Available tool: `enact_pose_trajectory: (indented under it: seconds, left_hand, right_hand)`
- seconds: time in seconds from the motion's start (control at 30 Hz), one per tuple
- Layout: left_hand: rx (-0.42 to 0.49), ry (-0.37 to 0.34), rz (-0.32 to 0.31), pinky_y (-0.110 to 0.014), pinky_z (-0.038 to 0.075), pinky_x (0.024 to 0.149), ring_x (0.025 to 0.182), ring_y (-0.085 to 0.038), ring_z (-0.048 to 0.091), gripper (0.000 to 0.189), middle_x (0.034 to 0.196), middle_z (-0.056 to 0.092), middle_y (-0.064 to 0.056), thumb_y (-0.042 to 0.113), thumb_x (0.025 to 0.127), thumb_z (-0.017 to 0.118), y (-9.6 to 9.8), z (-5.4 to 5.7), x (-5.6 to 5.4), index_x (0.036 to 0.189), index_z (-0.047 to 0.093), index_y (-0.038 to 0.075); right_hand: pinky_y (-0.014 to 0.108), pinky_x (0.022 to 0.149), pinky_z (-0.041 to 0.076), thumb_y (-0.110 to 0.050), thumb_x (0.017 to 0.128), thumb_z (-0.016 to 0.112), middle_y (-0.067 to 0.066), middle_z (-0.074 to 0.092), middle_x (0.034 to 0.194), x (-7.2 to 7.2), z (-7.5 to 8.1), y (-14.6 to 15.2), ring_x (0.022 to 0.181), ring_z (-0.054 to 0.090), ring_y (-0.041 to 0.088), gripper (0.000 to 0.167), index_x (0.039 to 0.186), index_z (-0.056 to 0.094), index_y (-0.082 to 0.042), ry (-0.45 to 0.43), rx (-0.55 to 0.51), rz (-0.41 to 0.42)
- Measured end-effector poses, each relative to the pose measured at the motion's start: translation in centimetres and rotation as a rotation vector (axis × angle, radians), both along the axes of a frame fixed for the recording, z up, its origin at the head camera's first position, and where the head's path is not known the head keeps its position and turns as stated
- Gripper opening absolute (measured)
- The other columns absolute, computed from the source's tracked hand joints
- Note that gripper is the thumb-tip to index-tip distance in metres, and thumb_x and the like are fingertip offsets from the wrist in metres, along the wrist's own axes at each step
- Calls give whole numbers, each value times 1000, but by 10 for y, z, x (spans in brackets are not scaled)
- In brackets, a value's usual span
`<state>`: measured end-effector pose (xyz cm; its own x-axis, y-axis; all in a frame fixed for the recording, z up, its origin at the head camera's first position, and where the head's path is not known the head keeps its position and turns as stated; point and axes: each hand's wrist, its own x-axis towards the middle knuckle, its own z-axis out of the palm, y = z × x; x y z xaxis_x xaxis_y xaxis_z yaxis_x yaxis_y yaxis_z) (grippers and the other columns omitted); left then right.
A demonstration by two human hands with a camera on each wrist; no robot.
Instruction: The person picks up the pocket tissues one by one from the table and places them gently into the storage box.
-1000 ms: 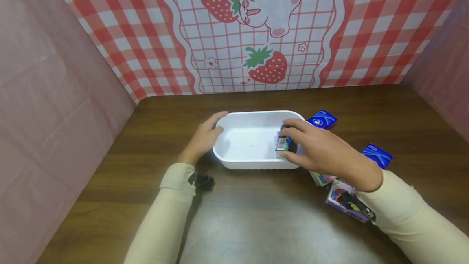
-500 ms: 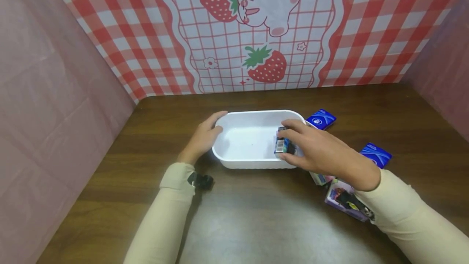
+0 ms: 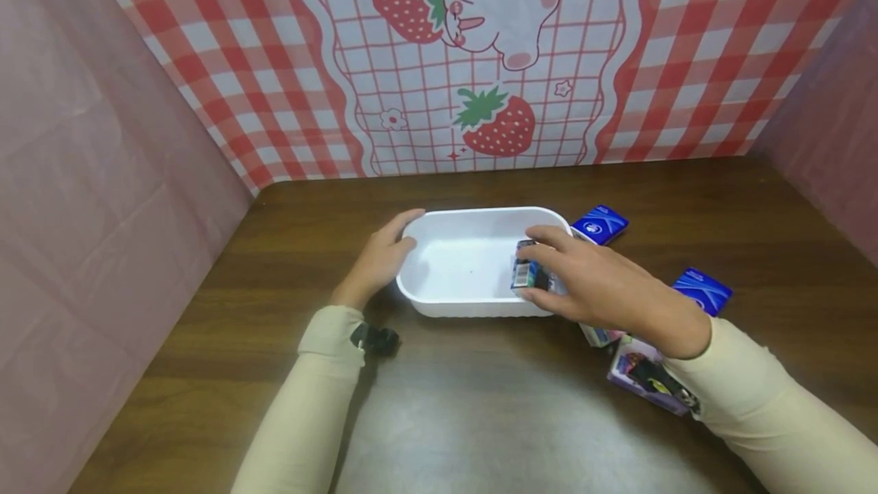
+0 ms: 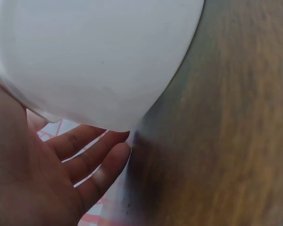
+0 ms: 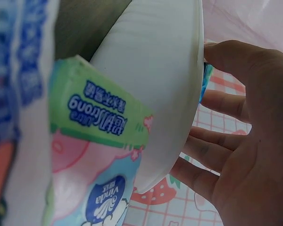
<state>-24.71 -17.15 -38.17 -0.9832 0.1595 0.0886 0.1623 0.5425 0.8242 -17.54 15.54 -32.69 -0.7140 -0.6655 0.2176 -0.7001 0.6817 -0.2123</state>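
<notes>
Red checked cloth [image 3: 226, 59]: upright at 12 o'clock, printed with strawberries.
Surface [image 3: 453, 402]: brown wood grain, from the cloth's foot down to 6 o'clock.
White tub [image 3: 466, 309]: mid-surface; the hours below count from its centre.
Right grip [image 3: 597, 280]: at 3 o'clock, over the rim, thumb and fingers pinching a dark packet [image 3: 526, 274].
Left grip [image 3: 373, 261]: at 9 o'clock, holding the tub's end, thumb at the rim, fingers against the outer wall.
Purple pack [image 3: 626, 373]: at 4 o'clock, partly hidden by the right wrist; print unreadable.
Green-and-pink pack [image 5: 101, 113]: at 4 o'clock, closer in; "Vinda" and "Ultra Strong" appear upside down.
Blue packs [image 3: 602, 224]: at 2 and 3 o'clock; lettering too small.
Packet: inside the tub's 3 o'clock end, barcode showing.
</notes>
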Motion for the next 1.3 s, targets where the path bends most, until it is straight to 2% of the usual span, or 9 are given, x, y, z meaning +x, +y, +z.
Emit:
enact_pose_trajectory:
  seconds: [0.2, 0.37, 0.63, 0.8, 1.07, 1.3]
  left_hand:
    - [-7, 7, 3, -48, 39, 109, 132, -26, 48, 48, 149, 50, -5, 16, 100, 51, 1, 1, 1, 147, 52, 25]
    - [-7, 0, 8, -48, 43, 105, 129, -27, 50, 48, 149, 50, -5, 15, 100, 51, 1, 1, 2, 147, 51, 26]
    - [-4, -13, 8, -49, 42, 105, 130, -27, 50, 49, 150, 49, -4, 16, 100, 51, 2, 0, 2, 148, 50, 27]
    - [-5, -7, 5, -49, 42, 106, 131, -27, 50, 49, 150, 49, -4, 16, 100, 51, 2, 0, 1, 148, 50, 27]
    - [3, -7, 7, -49, 43, 105, 129, -26, 51, 50, 150, 49, -4, 17, 100, 51, 2, 0, 1, 148, 50, 29]
    - [0, -2, 10, -49, 41, 107, 130, -26, 50, 50, 150, 50, -4, 16, 99, 52, 2, 0, 1, 148, 50, 28]
  right_hand:
    - [53, 95, 51, -43, 92, 70, 12, 47, 149, 1, 1, 2, 130, 52, 35, 54, 138, 59, -17, -16, 12, 4]
    - [54, 99, 48, -47, 95, 65, 13, 50, 146, 1, 1, 3, 132, 49, 34, 52, 138, 60, -17, -19, 25, 6]
    - [53, 97, 50, -46, 96, 63, 13, 55, 140, 1, 1, 2, 127, 54, 33, 49, 135, 63, -16, 23, 21, 21]
    - [52, 96, 51, -45, 96, 64, 13, 56, 139, 1, 2, 4, 126, 55, 33, 49, 136, 62, -16, 17, 29, 18]
    - [52, 93, 52, -40, 94, 68, 11, 58, 136, 1, 6, 5, 125, 56, 33, 46, 133, 64, -15, -27, 39, -33]
    - [50, 92, 53, -39, 94, 69, 11, 60, 133, 0, 8, 6, 120, 59, 30, 42, 129, 67, -14, 7, 29, -27]
